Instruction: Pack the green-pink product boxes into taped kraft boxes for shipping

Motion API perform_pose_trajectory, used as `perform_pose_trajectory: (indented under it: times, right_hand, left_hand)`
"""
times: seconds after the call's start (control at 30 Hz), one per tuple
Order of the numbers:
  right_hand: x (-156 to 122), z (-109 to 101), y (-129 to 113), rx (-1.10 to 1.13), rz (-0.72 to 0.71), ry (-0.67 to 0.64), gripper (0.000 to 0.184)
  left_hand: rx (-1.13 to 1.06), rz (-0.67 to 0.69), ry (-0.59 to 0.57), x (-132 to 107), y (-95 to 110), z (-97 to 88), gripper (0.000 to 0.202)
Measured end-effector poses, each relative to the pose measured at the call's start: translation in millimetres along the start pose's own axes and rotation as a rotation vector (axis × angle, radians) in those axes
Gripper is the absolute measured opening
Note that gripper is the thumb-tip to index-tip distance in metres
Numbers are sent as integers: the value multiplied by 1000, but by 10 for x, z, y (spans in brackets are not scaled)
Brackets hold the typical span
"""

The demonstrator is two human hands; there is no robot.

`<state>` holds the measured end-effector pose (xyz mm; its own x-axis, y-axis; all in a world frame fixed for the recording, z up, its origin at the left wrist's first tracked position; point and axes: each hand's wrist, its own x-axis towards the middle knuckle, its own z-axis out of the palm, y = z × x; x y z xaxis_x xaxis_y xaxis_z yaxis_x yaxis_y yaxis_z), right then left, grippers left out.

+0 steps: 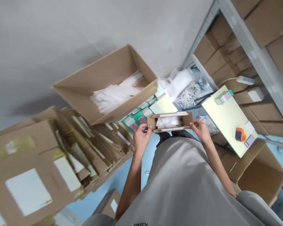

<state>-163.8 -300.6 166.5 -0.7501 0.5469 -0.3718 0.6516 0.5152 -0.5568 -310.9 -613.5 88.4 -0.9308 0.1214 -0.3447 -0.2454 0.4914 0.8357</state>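
Note:
A small, narrow cardboard box (187, 118) is held in front of my waist with its top open. White wrapped material (169, 121), either paper or plastic, fills its inside; what that covers is hidden. My left hand (141, 139) pinches the left end flap between thumb and fingers. At the opposite end, my right hand (201, 130) has its thumb and fingers closed on the right flap. Just beyond the box lie several green and pink packages (131, 122) beside a large open carton (103, 70), which contains white sheets or sleeves (118, 95).
Flattened cardboard boxes (101, 147) are stacked at left. A pale board (226, 116) on the right carries an orange and dark tape roll (240, 135) and a green package (224, 97). Below it stands an open carton (261, 175). Metal shelving (252, 34) holds boxes.

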Motion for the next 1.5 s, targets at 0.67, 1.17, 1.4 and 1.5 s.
perform_pose_trajectory:
  times: [0.67, 1.17, 1.4, 1.5]
  right_hand:
    - [-335, -1412, 3122, 339, 487, 506, 57]
    - [191, -1881, 4545, 571, 665, 609, 67]
    - [145, -1905, 4535, 554, 682, 578, 63]
    - [84, -1963, 4500, 554, 693, 575, 58]
  left_hand:
    - [237, 403, -578, -156, 1736, 3978, 25]
    - [581, 535, -702, -226, 2334, 5943, 11]
    - [554, 527, -592, 183, 2389, 6188, 35]
    - [625, 525, -529, 393, 2407, 6448, 61]
